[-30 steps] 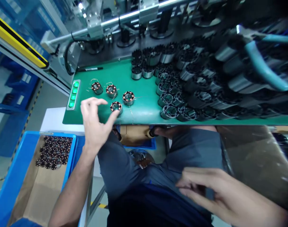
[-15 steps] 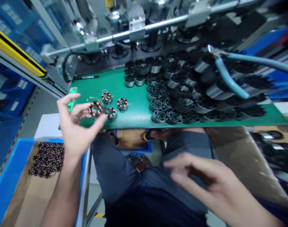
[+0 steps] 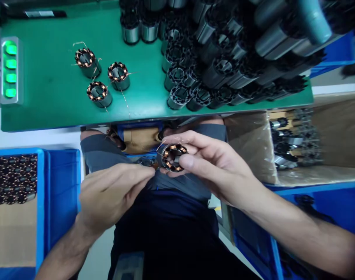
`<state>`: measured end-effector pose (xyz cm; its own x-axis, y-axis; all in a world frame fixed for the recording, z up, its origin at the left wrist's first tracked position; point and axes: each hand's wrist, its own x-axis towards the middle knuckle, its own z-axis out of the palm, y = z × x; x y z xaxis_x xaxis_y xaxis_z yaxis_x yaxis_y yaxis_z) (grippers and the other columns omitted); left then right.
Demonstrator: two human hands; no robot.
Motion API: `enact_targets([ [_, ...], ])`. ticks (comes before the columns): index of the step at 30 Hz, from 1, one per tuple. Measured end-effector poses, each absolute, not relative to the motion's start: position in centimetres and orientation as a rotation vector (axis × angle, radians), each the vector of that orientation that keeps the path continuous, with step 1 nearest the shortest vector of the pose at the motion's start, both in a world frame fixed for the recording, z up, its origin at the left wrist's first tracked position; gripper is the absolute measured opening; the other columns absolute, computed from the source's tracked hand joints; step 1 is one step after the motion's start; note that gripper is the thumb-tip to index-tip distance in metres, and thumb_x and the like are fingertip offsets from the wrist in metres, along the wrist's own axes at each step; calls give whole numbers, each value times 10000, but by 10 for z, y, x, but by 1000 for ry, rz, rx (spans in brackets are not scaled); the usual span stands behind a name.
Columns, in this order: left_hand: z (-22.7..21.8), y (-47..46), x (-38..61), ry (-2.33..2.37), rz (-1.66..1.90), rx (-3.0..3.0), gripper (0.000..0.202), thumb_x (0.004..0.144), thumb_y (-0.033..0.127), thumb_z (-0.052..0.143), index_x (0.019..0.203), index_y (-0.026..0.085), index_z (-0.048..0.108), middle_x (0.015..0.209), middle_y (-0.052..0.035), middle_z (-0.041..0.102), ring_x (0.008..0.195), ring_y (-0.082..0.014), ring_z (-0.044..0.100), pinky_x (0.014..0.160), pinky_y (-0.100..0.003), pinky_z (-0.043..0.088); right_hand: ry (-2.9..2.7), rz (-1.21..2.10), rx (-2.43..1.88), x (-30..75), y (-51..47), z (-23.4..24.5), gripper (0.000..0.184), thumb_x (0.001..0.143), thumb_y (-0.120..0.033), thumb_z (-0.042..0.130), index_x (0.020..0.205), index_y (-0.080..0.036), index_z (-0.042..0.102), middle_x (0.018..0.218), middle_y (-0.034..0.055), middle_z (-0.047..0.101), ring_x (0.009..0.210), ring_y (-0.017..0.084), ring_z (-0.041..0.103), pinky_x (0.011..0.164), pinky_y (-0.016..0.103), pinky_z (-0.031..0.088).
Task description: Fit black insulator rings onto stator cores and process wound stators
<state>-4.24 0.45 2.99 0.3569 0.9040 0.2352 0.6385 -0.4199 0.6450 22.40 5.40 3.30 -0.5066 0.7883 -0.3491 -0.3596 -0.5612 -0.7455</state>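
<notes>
My right hand (image 3: pixel 212 167) grips a wound stator (image 3: pixel 173 156), a dark ring with copper coils, over my lap below the green bench edge. My left hand (image 3: pixel 110 196) is pinched at the stator's left side, fingertips closed on a thin copper wire end (image 3: pixel 154 166). Three more wound stators (image 3: pixel 99 93) stand on the green mat (image 3: pixel 49 105) with loose wire tails. A large heap of unwound black stators (image 3: pixel 212 70) fills the mat's right half.
A panel of green lit buttons (image 3: pixel 10 70) sits at the mat's left edge. A blue bin (image 3: pixel 40 194) at the left holds many wound stators on cardboard. A cardboard-lined box (image 3: pixel 294 144) at the right holds black stators. Blue-handled pliers (image 3: pixel 314 19) lie on the heap.
My left hand lifted one wound stator off the mat and brought it down over my lap. My right hand rose and took hold of it. The view tilted downward.
</notes>
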Motion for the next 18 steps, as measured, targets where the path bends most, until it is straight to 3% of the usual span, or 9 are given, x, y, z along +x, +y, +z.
enact_targets([
  [3,-1,13,-39,1282,675,2154,147,1212,223,706,1130,253,826,1053,-2,911,909,-162,887,831,-258,654,-830,2076,-878,232,51,32,267,1110,-348,949,1358,-283,873,1142,-16,929,981,92,894,931,171,728],
  [7,-37,25,-43,1306,547,1888,185,1172,347,768,1063,262,890,976,-21,907,795,-213,849,700,-307,613,-1050,1933,-944,241,44,36,288,1128,-371,913,1385,-257,849,1156,34,926,989,150,905,904,223,739],
  [10,-24,30,-38,1353,898,1689,102,1080,331,929,1175,303,954,1113,-34,935,974,-229,878,878,-333,691,-1231,1771,-1049,241,40,36,295,1111,-292,915,1388,-236,831,1162,54,914,992,154,889,894,212,726],
  [13,4,30,-22,1257,1149,1556,231,955,245,1046,1144,357,973,1209,-15,923,1132,-238,856,1035,-367,707,-1272,1767,-1041,236,39,32,311,1109,-256,908,1403,-218,811,1147,46,901,971,131,872,878,184,711],
  [16,9,26,-9,1198,1099,1367,89,991,246,1004,989,317,950,1218,-37,907,1140,-242,849,1008,-375,717,-1223,1814,-989,235,41,29,306,1131,-268,889,1417,-231,789,1159,30,899,992,116,870,912,182,706],
  [18,-3,22,-6,1159,1021,1182,132,1017,321,987,908,280,925,1195,-64,907,1067,-237,858,901,-345,721,-1161,1866,-940,239,41,29,334,1143,-324,884,1446,-248,767,1160,28,901,984,128,878,913,207,712],
])
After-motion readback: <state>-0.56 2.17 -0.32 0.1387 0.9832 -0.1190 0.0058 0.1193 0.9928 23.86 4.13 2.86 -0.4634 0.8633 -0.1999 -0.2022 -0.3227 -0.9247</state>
